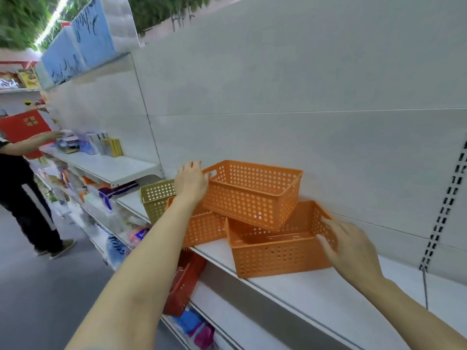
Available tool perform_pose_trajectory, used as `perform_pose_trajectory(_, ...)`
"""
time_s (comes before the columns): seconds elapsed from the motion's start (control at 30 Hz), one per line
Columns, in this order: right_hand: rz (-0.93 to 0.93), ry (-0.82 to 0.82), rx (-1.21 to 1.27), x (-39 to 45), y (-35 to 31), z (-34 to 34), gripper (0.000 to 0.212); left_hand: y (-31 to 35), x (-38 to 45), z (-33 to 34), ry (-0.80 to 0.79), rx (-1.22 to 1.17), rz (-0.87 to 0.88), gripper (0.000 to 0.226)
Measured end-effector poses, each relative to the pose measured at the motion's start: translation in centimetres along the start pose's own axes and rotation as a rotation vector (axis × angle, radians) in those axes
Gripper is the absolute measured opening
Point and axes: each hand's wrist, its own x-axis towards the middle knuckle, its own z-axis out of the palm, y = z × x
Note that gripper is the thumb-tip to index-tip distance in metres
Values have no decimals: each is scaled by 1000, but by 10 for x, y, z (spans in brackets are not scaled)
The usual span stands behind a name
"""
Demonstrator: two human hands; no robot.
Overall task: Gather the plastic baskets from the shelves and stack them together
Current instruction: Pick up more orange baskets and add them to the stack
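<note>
Under the left grip (191,181), clamped on its end rim, the top orange basket (252,192) runs rightward; right grip (350,248) spread beside the lower basket (278,251).

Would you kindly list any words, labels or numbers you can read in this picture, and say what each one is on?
No text here can be read with confidence.
Blue packages on the top shelf: dark script lettering, too blurred to read.
Red box at far left: a gold emblem, no legible words.
Packets on the lower shelves: print too blurred.
Orange baskets: no labels visible.
</note>
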Motion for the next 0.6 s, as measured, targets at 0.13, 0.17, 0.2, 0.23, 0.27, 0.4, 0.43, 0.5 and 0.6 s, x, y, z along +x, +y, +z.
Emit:
perform_pose_trajectory(0.13, 70, 22, -34, 10, -6, 17, 51, -15, 53, 15, -117, -5, -8, 56)
perform_pose_trajectory(0.17, 84, 34, -43, 12, -9, 21, 51, -18, 65, 19, -146, -20, -12, 56)
perform_pose_trajectory(0.2, 93, 48, -56, 14, -12, 24, 50, -21, 75, 22, -191, -36, -21, 57)
perform_pose_trajectory(0.23, 100, 60, -67, 16, -14, 26, 50, -24, 85, 26, -234, -56, -28, 58)
perform_pose_trajectory(0.27, 106, 66, -76, 17, -16, 28, 50, -25, 92, 28, -285, -77, -43, 60)
perform_pose_trajectory(0.4, 155, 44, -113, 22, -12, 35, 48, -23, 109, 48, -476, -324, -109, 44)
perform_pose_trajectory(0.43, 173, 35, -109, 23, -9, 36, 48, -24, 112, 57, -488, -440, -143, 41)
perform_pose_trajectory(0.5, 204, 44, -95, 23, -2, 38, 42, -30, 110, 65, -476, -690, -213, 49)
perform_pose_trajectory(0.6, 293, 88, -80, 23, 6, 36, 36, -51, 115, 78, -332, -946, -259, 59)
